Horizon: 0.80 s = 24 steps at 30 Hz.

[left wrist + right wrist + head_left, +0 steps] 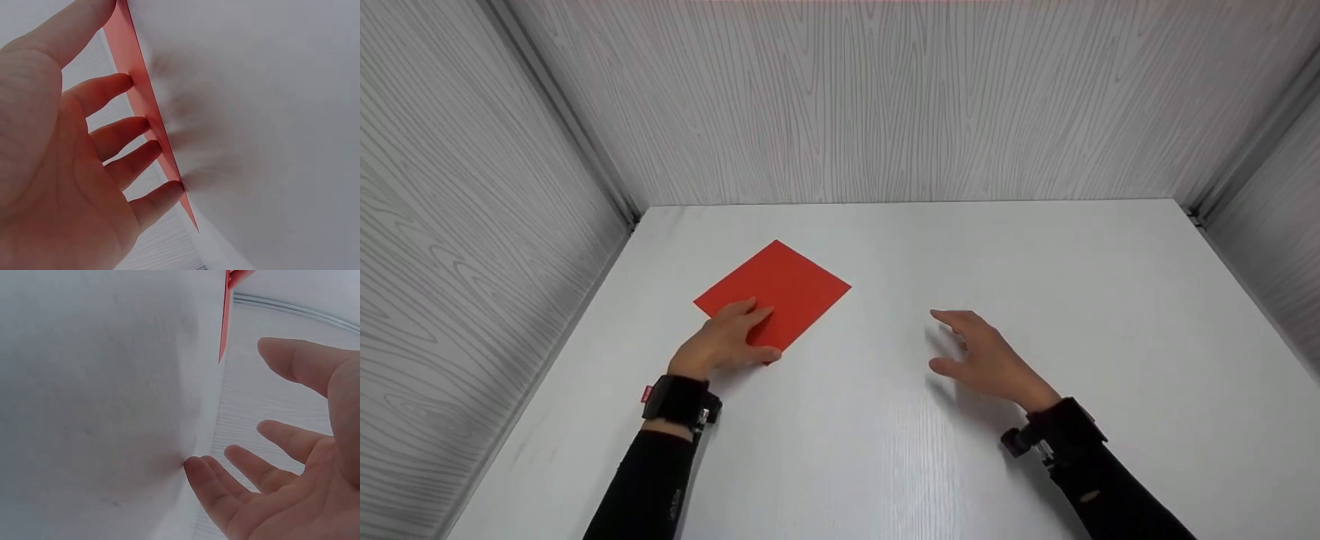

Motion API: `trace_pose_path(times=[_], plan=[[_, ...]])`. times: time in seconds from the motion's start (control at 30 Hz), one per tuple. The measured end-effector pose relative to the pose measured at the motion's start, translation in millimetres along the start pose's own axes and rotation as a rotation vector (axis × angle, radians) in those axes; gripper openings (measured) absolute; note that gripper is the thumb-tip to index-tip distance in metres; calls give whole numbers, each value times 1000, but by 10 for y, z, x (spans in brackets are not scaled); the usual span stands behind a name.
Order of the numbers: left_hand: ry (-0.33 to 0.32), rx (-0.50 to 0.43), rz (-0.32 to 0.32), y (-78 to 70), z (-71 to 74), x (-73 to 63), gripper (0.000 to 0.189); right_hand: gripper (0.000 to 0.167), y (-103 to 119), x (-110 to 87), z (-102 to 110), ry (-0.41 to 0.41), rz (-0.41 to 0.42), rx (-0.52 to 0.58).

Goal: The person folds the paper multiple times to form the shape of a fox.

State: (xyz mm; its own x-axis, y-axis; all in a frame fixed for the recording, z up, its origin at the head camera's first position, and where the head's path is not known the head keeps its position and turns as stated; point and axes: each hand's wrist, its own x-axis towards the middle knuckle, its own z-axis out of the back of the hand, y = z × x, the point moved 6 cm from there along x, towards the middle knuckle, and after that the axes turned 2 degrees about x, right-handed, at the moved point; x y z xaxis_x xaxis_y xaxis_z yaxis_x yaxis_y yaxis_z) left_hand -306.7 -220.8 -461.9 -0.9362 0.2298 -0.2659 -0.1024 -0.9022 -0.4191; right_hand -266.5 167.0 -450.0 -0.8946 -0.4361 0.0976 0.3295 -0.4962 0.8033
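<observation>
Left grip point(722, 339), fingers spread, pinching nothing, rests on near corner of red sheet point(789, 291) beneath it, presumably steadying it against bench point(840, 457); right grip point(991, 366), loosely spread, empty, well apart rightward.

tabletop point(855, 420): one, with a back panel point(855, 105) behind, a left panel point(465, 225) and a right panel point(1279, 210) at its sides.
sheet point(787, 285): one, flat on the tabletop, left of centre, a corner toward the back panel.
left hand point(727, 337): on the sheet's near left part (thumb by the near corner).
right hand point(990, 360): right of the sheet, well apart.
</observation>
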Motion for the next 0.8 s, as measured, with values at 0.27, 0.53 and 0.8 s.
trace_pose_path(times=[0.27,0.53,0.8], plan=[[-4,13,-20,-109,-37,-19,85,66,3,15,-61,14,-17,-87],[14,30,-41,-356,-155,-40,81,63,11,18,-87,9,-35,-129],[20,126,-132,-709,-279,-45,76,63,17,41,-98,-13,-10,-113]])
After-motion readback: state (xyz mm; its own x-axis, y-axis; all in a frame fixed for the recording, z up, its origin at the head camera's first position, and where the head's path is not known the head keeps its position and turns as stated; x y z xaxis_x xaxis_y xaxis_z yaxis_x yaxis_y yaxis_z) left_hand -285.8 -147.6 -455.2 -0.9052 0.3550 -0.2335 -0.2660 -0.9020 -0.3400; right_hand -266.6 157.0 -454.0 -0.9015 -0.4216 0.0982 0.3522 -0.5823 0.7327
